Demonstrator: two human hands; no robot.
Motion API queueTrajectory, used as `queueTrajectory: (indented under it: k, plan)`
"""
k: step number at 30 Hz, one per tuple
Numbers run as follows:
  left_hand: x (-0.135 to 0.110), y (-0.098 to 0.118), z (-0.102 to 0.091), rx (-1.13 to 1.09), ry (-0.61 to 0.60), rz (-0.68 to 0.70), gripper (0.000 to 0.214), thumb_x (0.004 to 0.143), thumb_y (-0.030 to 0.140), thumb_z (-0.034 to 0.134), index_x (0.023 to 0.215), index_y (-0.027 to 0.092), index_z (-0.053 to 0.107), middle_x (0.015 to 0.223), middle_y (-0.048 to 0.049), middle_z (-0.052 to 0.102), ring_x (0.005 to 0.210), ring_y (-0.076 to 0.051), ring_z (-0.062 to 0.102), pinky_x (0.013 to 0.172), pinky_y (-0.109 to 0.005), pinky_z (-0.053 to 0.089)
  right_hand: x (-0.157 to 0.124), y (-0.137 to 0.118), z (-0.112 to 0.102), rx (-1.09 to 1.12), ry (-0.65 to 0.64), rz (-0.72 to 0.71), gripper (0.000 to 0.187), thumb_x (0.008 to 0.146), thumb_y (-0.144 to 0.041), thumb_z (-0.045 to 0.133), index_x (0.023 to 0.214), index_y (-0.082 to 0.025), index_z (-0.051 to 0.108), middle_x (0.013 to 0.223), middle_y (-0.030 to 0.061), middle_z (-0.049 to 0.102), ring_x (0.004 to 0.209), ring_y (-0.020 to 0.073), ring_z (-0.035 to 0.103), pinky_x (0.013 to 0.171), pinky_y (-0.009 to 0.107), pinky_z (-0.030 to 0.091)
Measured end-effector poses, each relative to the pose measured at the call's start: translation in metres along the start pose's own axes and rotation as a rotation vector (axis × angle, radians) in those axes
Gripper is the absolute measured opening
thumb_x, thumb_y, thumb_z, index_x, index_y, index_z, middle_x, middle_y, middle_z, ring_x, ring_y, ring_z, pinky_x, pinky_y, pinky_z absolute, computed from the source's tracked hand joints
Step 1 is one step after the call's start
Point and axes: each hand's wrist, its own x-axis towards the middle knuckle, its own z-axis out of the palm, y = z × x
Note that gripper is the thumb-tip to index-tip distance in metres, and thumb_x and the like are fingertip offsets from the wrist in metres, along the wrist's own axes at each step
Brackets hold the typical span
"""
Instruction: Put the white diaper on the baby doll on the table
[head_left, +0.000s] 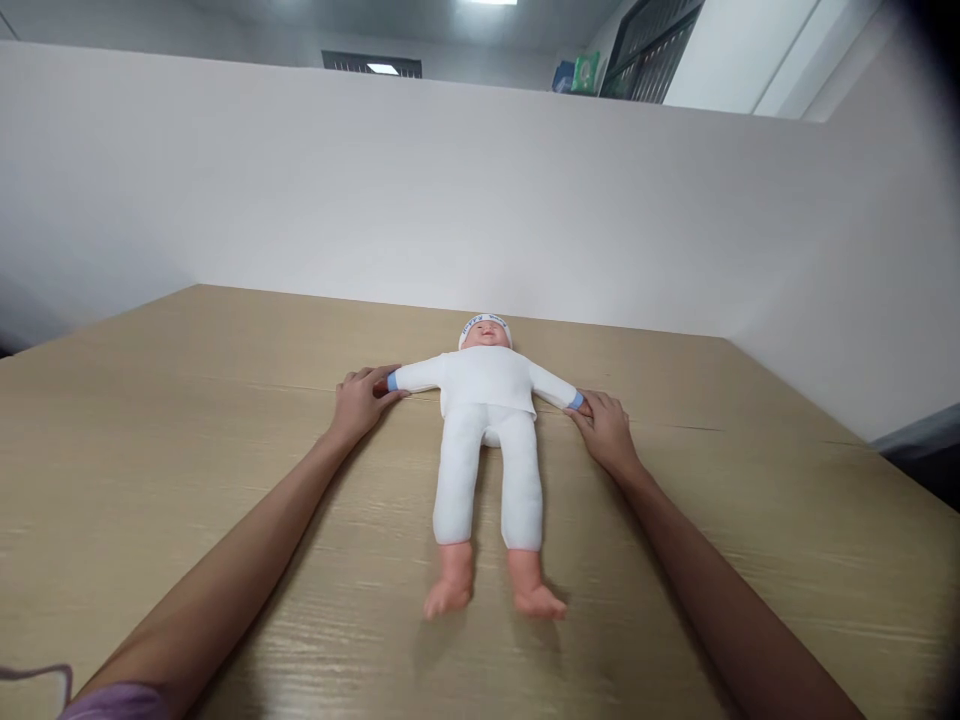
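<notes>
A baby doll (489,385) lies on its back on the wooden table (300,620), its head away from me and its bare feet toward me. It wears a white long-sleeved top with blue cuffs, white trousers and a white headband with blue marks. Both of its arms are stretched out to the sides. My left hand (364,402) is closed around the doll's hand on the left, just past the blue cuff. On the other side, my right hand (606,428) grips the doll's other hand at its cuff. The doll's hands are mostly hidden by my fingers.
A plain white partition (450,200) rises behind the table's far edge and continues along the right. Beyond its top, a green package (586,72) and a dark window grille (649,50) show. A thin cord (37,672) hangs at the lower left.
</notes>
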Motion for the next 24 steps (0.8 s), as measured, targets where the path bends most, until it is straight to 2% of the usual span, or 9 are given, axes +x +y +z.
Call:
queueTrajectory:
  k: [5,9,12,15,17,19,22,24]
  plan:
    - [-0.001,0.003,-0.003,-0.025,-0.046,-0.055,0.051,0.091,0.054,0.068,0.137,0.032,0.067,0.123,-0.0095,0.073,0.113,-0.034,0.059,0.098,-0.045,0.042,0.001,0.004,0.005,0.035,0.008,-0.017,0.047,0.099,-0.044,0.051,0.135,-0.018,0.064,0.125,0.0170,0.068,0.110,0.0352,0.058,0.095,0.049,0.047]
    - [-0.011,0.004,-0.004,-0.030,-0.014,-0.080,0.052,0.090,0.051,0.068,0.136,0.027,0.066,0.124,-0.0117,0.071,0.113,-0.033,0.059,0.100,-0.045,0.043,-0.002,0.001,-0.001,0.039,0.023,-0.025,0.053,0.096,-0.036,0.051,0.144,-0.013,0.056,0.135,0.0195,0.065,0.121,0.0354,0.056,0.104,0.051,0.046]
    - [-0.029,0.010,-0.005,-0.004,0.071,-0.138,0.053,0.090,0.046,0.066,0.135,0.018,0.064,0.130,-0.0170,0.066,0.121,-0.035,0.055,0.105,-0.047,0.041,-0.016,-0.010,-0.010,0.028,0.050,-0.022,0.059,0.094,-0.030,0.050,0.149,-0.009,0.049,0.142,0.0214,0.060,0.130,0.0348,0.052,0.111,0.051,0.042]
    - [-0.058,0.034,-0.017,-0.019,0.117,-0.201,0.048,0.090,0.041,0.064,0.130,0.013,0.062,0.133,-0.0199,0.063,0.127,-0.036,0.051,0.112,-0.052,0.036,-0.044,-0.037,-0.023,0.051,0.088,-0.026,0.059,0.094,-0.029,0.049,0.150,-0.012,0.046,0.145,0.0199,0.057,0.134,0.0345,0.049,0.114,0.054,0.040]
    - [-0.090,0.064,-0.034,-0.089,0.111,-0.218,0.042,0.093,0.040,0.061,0.127,0.016,0.061,0.133,-0.0178,0.063,0.128,-0.036,0.050,0.114,-0.055,0.035,-0.073,-0.067,-0.036,0.113,0.121,-0.029,0.055,0.096,-0.029,0.049,0.149,-0.015,0.046,0.143,0.0193,0.058,0.132,0.0341,0.050,0.113,0.057,0.039]
    - [-0.137,0.100,-0.056,-0.200,0.099,-0.174,0.038,0.096,0.041,0.056,0.128,0.021,0.059,0.135,-0.0141,0.063,0.131,-0.034,0.050,0.114,-0.055,0.037,-0.113,-0.103,-0.056,0.190,0.158,0.006,0.048,0.099,-0.030,0.048,0.145,-0.017,0.049,0.135,0.0182,0.061,0.127,0.0335,0.053,0.110,0.059,0.042]
    - [-0.238,0.148,-0.079,-0.377,0.100,-0.075,0.035,0.100,0.043,0.054,0.131,0.029,0.059,0.136,-0.0103,0.063,0.131,-0.032,0.053,0.112,-0.054,0.043,-0.193,-0.147,-0.096,0.286,0.130,-0.020,0.044,0.100,-0.028,0.052,0.144,-0.025,0.049,0.137,0.0144,0.061,0.130,0.0318,0.054,0.110,0.059,0.046]
    - [-0.318,0.166,-0.079,-0.490,0.021,0.030,0.023,0.098,0.039,0.058,0.119,0.035,0.067,0.120,-0.0081,0.071,0.117,-0.031,0.063,0.105,-0.053,0.050,-0.256,-0.157,-0.119,0.272,0.119,-0.114,0.052,0.097,-0.021,0.057,0.147,-0.032,0.047,0.135,0.0114,0.065,0.128,0.0308,0.059,0.105,0.058,0.051]
